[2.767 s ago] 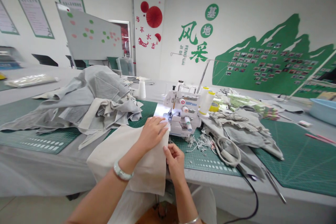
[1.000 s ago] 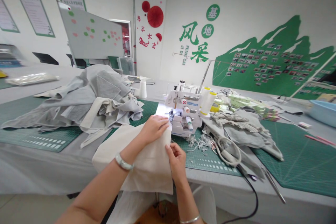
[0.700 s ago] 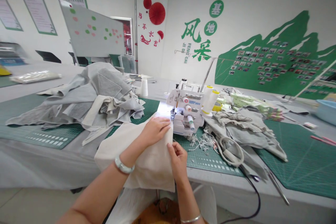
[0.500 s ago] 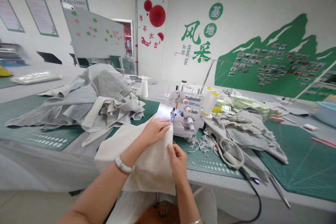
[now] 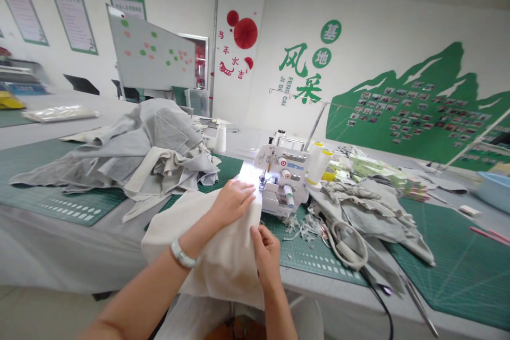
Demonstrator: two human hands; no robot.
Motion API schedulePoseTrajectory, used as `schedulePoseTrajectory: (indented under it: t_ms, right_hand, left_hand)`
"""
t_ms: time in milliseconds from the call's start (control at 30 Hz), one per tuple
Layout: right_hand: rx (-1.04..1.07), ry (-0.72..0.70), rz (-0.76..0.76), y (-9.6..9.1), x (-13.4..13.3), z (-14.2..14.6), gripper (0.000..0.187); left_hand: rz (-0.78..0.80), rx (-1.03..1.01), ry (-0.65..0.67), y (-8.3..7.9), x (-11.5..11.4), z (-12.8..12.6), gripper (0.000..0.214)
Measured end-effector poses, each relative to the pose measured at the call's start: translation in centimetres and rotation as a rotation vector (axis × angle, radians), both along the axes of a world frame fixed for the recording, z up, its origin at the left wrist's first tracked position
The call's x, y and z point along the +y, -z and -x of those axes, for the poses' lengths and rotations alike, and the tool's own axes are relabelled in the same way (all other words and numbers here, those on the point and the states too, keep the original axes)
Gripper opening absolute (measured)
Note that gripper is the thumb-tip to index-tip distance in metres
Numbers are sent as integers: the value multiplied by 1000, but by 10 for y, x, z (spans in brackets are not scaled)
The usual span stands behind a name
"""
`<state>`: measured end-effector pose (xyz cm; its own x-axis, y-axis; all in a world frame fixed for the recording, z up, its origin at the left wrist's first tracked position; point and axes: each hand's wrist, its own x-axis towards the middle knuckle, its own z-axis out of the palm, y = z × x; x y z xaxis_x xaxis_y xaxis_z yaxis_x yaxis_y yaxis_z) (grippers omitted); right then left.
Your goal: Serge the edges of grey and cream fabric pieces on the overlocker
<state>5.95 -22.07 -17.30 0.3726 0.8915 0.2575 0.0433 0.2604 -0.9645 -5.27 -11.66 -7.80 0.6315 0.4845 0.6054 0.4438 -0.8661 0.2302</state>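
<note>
A cream cloth panel (image 5: 171, 234) runs from the lit needle area of a white overlock sewing machine (image 5: 274, 162) down over the table's front edge. My left hand (image 5: 234, 201) lies on the cloth with fingers stretched out, just left of the presser foot. Lower down, my right hand (image 5: 266, 251) pinches the cloth's right edge between thumb and fingers. Cones of white thread (image 5: 322, 164) stand behind the machine. The needle itself is too small to make out.
Grey and cream cloth pieces (image 5: 147, 138) are heaped on the left. More grey cloth (image 5: 370, 207) lies on the right, beside thread scraps (image 5: 305, 227), scissors (image 5: 325, 236) and a cream cloth loop (image 5: 348, 247). Green cutting mats (image 5: 458, 271) cover parts of the table. Metal tweezers (image 5: 420, 305) lie near the front edge.
The head view has shifted slightly, so the machine and wall sit lower in it. My left hand stays flat on the cloth, and my right hand keeps its pinch on the edge.
</note>
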Motion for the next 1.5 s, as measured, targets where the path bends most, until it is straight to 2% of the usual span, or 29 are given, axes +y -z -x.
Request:
schedulePoseTrajectory:
  t_ms: [67,133,367,633,833,1000,1133,1333,1500]
  right_hand:
    - [-5,-13,-8,1,0,0,36]
    - [-21,-24,3,1,0,0,36]
    - [0,-49,36,-8,5,8,38]
    - [27,-48,56,-19,5,13,34]
    - [36,-8,56,-22,4,10,33]
    - [55,-37,63,-21,7,8,33]
    - [35,-45,62,-21,10,6,32]
    - [-4,-26,85,-26,11,4,32]
    - [-21,-32,103,-29,13,5,31]
  left_hand:
    - [-7,-3,-63,1,-8,4,30]
    - [23,4,-72,5,-10,6,31]
    - [173,-49,85,12,18,7,34]
    - [251,-59,127,11,33,7,35]
    - [189,-32,120,8,37,5,31]
    - [34,-35,-10,-2,19,0,27]
    - [55,-6,87,-1,10,-4,29]
    - [102,-45,143,11,26,-6,27]
    - [165,-66,201,6,33,-6,29]
